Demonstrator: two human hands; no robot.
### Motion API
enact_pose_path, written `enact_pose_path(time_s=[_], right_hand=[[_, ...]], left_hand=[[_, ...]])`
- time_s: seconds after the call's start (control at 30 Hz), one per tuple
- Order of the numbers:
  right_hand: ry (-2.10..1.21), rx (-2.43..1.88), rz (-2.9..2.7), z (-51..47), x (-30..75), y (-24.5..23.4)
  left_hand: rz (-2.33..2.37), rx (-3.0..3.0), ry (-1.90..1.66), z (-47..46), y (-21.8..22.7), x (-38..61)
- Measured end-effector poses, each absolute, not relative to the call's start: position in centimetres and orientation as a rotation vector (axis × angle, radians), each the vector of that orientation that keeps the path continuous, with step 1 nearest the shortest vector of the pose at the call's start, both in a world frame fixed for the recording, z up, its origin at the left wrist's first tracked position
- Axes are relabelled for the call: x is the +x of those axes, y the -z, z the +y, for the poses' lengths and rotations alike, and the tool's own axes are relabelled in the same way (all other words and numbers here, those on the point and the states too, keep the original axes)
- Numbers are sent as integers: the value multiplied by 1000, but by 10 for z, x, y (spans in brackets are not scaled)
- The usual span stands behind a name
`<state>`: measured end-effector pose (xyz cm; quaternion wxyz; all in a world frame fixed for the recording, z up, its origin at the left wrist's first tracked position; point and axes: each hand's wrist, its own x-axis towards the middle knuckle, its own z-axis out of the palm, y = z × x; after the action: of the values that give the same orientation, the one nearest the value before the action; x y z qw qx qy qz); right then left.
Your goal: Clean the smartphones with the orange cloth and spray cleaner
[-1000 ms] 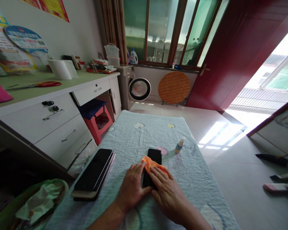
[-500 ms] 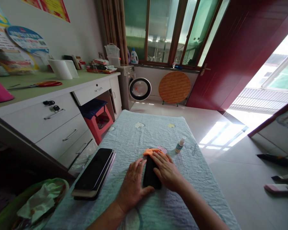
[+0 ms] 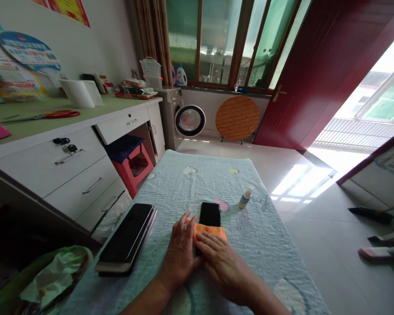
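A black phone (image 3: 209,214) lies screen up on the table's light blue cloth (image 3: 197,183). Its near half is covered by an orange cloth (image 3: 208,230). My right hand (image 3: 221,262) lies flat on that orange cloth, fingers stretched and pressed down on it. My left hand (image 3: 179,253) rests flat against the phone's left edge, fingers spread, steadying it. A small spray bottle (image 3: 246,197) with a white cap stands to the right of the phone, apart from both hands.
A stack of dark phones or tablets (image 3: 128,238) lies left of my hands. A green bag with crumpled paper (image 3: 49,280) sits at the lower left. A desk with drawers (image 3: 72,153), a red stool (image 3: 131,164) and a washing machine (image 3: 184,118) line the left wall.
My right hand has drawn the orange cloth back from the phone's far end to its near half, uncovering the far part of the screen. My left hand has stayed by the phone.
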<state>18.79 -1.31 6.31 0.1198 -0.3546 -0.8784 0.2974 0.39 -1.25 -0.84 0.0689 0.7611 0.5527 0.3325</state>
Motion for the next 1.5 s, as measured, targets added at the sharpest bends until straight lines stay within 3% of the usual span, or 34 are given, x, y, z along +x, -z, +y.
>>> enact_pose_path(time_s=[0.27, 0.53, 0.73, 0.9, 1.2, 1.33, 1.5], right_hand=[[-726, -1151, -2280, -22, 211, -38], [-1627, -1075, -978, -3, 213, -46], [-1835, -883, -783, -9, 207, -55], [-1877, -765, -755, -12, 201, -55], [-1777, -762, -825, -15, 205, -63], [-1686, -756, -1008, -20, 201, -68], [-1120, -909, -1503, -35, 204, -75]], left_hand=[[1583, 2279, -941, -13, 1, 3], [1387, 1940, -1027, -24, -32, 14], [1057, 1382, -1024, -18, -43, 33], [1033, 1285, -1067, -13, -44, 39], [1130, 1732, -1234, -16, -52, 28], [1108, 1389, -1150, -15, -55, 30], [895, 1043, -806, -9, -63, 33]])
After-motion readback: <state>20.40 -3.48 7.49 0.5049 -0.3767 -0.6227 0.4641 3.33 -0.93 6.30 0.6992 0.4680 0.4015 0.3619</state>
